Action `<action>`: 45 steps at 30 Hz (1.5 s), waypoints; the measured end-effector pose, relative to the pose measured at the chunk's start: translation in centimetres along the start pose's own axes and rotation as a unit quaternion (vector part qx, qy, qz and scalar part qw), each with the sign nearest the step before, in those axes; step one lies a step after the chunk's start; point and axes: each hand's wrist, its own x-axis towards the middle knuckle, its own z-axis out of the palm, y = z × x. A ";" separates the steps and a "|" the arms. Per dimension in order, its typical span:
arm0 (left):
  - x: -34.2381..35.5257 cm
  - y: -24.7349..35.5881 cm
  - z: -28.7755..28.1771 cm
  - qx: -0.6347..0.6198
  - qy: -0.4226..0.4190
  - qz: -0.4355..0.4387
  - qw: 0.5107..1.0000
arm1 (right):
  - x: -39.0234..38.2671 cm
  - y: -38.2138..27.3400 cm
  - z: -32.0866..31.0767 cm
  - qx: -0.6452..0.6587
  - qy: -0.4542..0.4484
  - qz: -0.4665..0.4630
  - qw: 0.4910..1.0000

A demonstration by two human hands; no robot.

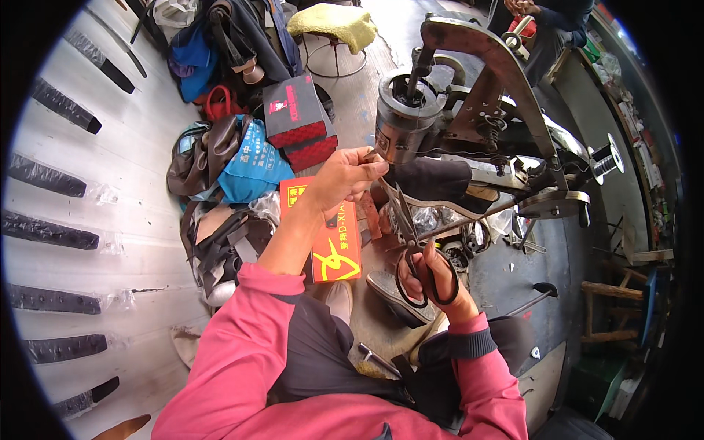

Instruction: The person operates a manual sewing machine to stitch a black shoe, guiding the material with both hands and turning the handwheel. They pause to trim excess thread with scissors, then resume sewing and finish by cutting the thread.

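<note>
My right hand (pixel 442 277) has its fingers through the black loops of a pair of scissors (pixel 408 227), whose blades point up and away from me. The blades look slightly apart, just below my left hand (pixel 343 178). That hand is pinched by the metal cylinder of a hand-cranked sewing machine (pixel 490 81); what lies between its fingertips is too small to make out. Under the machine's head a dark shoe with a pale sole edge (pixel 433 182) rests on the machine's arm, partly hidden by the cylinder.
Red-and-yellow (pixel 334 249) and black-and-red shoeboxes (pixel 297 110) stand left of the machine, beside bags (pixel 253 165). Another shoe (pixel 400 299) lies near my legs. A spool (pixel 606 159) sits right of the machine. Beyond are a yellow-covered stool (pixel 334 26) and a seated person (pixel 546 29).
</note>
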 end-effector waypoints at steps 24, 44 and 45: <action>-0.1 0.3 0.3 0.051 0.014 0.010 0.999 | 0.8 0.7 0.5 -0.008 0.114 0.005 0.993; -0.2 0.4 0.7 0.066 0.029 0.011 0.997 | 1.5 1.3 0.0 0.009 0.053 -0.027 0.998; -0.2 0.4 0.7 0.066 0.029 0.012 0.997 | 1.5 1.2 -0.1 0.014 0.050 -0.027 0.998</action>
